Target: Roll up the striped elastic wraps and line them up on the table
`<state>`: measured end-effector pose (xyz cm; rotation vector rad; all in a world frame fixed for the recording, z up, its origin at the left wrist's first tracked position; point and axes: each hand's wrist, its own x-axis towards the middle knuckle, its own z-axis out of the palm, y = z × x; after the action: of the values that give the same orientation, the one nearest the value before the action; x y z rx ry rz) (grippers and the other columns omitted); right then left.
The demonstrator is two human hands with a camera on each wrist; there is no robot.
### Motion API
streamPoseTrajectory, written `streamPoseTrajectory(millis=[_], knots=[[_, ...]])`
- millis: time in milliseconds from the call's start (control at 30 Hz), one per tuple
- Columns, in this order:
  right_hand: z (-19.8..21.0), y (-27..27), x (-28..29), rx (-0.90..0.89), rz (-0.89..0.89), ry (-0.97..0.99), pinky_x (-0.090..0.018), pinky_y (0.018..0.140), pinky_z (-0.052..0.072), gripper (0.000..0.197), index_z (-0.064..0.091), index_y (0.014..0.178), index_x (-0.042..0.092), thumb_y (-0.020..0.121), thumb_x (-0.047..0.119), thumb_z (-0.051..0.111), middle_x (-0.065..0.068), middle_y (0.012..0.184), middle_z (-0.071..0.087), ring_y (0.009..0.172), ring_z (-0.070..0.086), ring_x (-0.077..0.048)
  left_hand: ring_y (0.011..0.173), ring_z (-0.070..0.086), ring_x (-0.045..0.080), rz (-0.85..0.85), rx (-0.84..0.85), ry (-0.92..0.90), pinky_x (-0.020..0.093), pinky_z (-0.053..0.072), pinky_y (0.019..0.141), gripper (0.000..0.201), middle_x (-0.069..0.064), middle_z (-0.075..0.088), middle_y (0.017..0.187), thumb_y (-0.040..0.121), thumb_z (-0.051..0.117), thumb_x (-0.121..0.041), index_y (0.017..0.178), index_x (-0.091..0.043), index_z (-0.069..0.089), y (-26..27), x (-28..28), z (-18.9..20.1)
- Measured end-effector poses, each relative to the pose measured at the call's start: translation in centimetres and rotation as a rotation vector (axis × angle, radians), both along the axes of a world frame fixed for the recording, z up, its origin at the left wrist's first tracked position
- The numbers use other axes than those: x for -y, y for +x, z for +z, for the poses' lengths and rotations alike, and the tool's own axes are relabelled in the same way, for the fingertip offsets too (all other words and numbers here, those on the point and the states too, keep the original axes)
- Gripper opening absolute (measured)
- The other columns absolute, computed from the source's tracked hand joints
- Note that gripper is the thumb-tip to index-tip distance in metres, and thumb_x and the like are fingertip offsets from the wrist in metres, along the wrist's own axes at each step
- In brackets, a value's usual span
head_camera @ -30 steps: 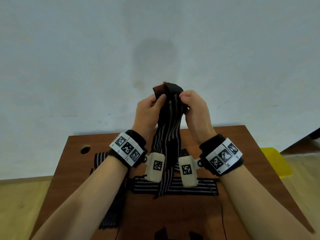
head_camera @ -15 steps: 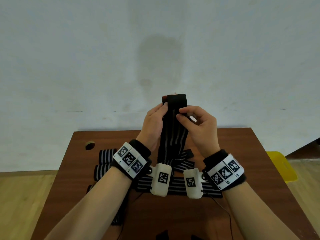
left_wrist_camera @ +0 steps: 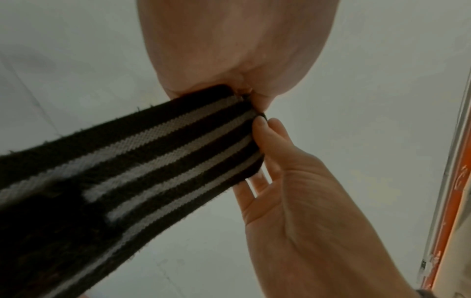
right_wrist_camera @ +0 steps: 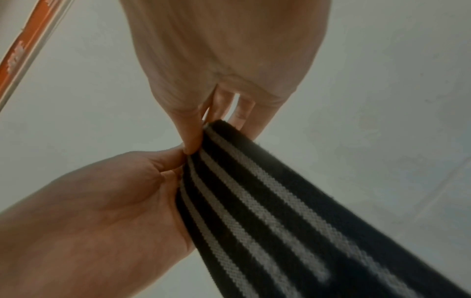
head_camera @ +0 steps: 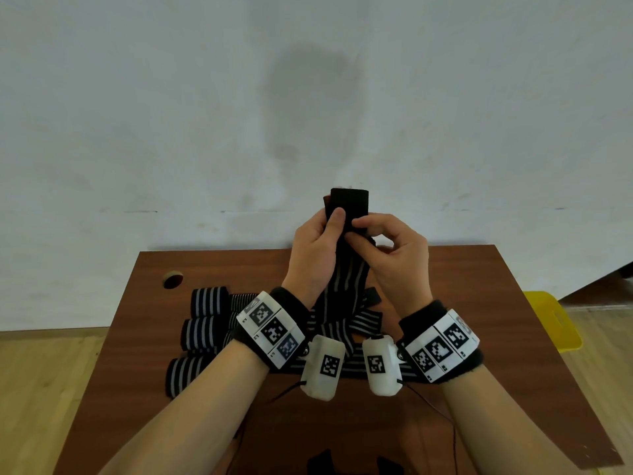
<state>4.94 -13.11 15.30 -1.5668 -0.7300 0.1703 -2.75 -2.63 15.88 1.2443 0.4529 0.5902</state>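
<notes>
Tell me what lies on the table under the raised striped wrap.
Under the black striped elastic wrap held by both hands, unrolled striped wraps lie crossed on the brown wooden table. The wrists and wrist cameras cover their middle parts.

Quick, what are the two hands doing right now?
Left hand: pinching the top end of the striped wrap, thumb on the front.
Right hand: fingers curled, pinching the same wrap just below its top end.

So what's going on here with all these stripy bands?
A person is holding one striped elastic wrap up above a wooden table, left hand and right hand pinching its top end to start a roll. Three rolled wraps sit in a row at the table's left; another wrap lies flat.
</notes>
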Motion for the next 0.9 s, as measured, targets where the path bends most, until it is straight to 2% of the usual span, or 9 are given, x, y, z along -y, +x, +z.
streamPoseTrajectory(millis=[67,133,233,333,433,567,700,800,900], knots=[[0.0,0.0,-0.1,-0.013,-0.028,0.013,-0.029,0.068,0.06,0.025,0.068,0.1,0.027,0.086,0.012,0.082,0.013,0.103,0.073,0.087,0.071,-0.011,0.101,0.073,0.035,0.004,-0.014,-0.009,0.05,0.058,0.093,0.031,0.016,0.076,0.104,0.11,0.045,-0.022,0.112,-0.005,0.072,0.0,-0.1,-0.2],[0.3,0.2,-0.1,-0.044,-0.067,0.052,-0.025,0.064,0.058,0.029,0.062,0.105,0.024,0.087,0.013,0.082,0.01,0.109,0.073,0.081,0.071,-0.012,0.105,0.071,0.039,-0.002,-0.03,-0.026,0.052,0.059,0.094,0.032,0.021,0.074,0.109,0.11,0.045,-0.023,0.117,-0.004,0.07,0.1,-0.2,-0.2],[0.7,0.8,-0.3,-0.027,-0.156,0.057,-0.019,0.066,0.053,0.028,0.064,0.106,0.025,0.087,0.016,0.082,0.009,0.098,0.076,0.081,0.069,-0.009,0.105,0.072,0.034,-0.05,-0.021,-0.045,0.043,0.061,0.089,0.032,0.023,0.073,0.115,0.111,0.043,-0.02,0.123,-0.004,0.068,0.1,-0.5,-0.2],[0.9,1.1,-0.5,-0.031,-0.178,0.057,-0.024,0.069,0.055,0.027,0.066,0.103,0.028,0.085,0.016,0.083,0.01,0.097,0.077,0.085,0.07,-0.013,0.102,0.072,0.032,-0.086,-0.009,-0.056,0.036,0.062,0.082,0.034,0.025,0.071,0.118,0.111,0.041,-0.018,0.129,-0.003,0.065,0.1,-0.5,-0.5],[0.9,1.1,-0.6,-0.025,-0.169,0.058,-0.03,0.069,0.058,0.027,0.066,0.101,0.03,0.085,0.015,0.083,0.008,0.097,0.077,0.087,0.071,-0.015,0.107,0.071,0.034,-0.096,-0.003,-0.053,0.038,0.061,0.087,0.033,0.024,0.07,0.12,0.111,0.041,-0.017,0.132,-0.004,0.063,0.1,-0.3,-1.0],[0.6,1.2,-0.4,-0.033,-0.155,0.046,-0.024,0.068,0.054,0.026,0.068,0.099,0.029,0.085,0.013,0.082,0.01,0.095,0.077,0.087,0.071,-0.013,0.1,0.073,0.029,-0.109,-0.029,-0.026,0.037,0.062,0.085,0.028,0.024,0.071,0.116,0.108,0.051,-0.017,0.129,-0.004,0.064,0.0,-0.2,-1.4],[0.2,1.5,-0.3,-0.058,-0.135,0.032,-0.034,0.07,0.06,0.024,0.07,0.097,0.027,0.084,0.012,0.083,0.008,0.094,0.077,0.088,0.072,-0.015,0.101,0.074,0.03,-0.105,-0.049,0.081,0.04,0.061,0.087,0.025,0.018,0.074,0.111,0.105,0.057,-0.014,0.127,-0.005,0.066,0.0,-0.4,-2.0],[-0.1,1.8,-0.2,-0.09,-0.124,0.053,-0.026,0.065,0.057,0.023,0.071,0.095,0.023,0.082,0.009,0.085,0.007,0.09,0.077,0.086,0.072,-0.015,0.094,0.074,0.027,-0.125,-0.068,0.102,0.038,0.062,0.085,0.023,0.016,0.075,0.107,0.105,0.056,-0.012,0.124,-0.005,0.067,-0.1,-0.7,-1.9],[-0.5,2.2,-0.3,-0.119,-0.136,0.044,-0.032,0.072,0.06,0.023,0.072,0.095,0.023,0.081,0.012,0.086,0.007,0.091,0.077,0.087,0.071,-0.017,0.087,0.074,0.019,-0.151,-0.102,0.094,0.029,0.062,0.078,0.021,0.01,0.076,0.1,0.105,0.057,-0.014,0.12,-0.008,0.069,-0.3,-1.0,-1.7]])
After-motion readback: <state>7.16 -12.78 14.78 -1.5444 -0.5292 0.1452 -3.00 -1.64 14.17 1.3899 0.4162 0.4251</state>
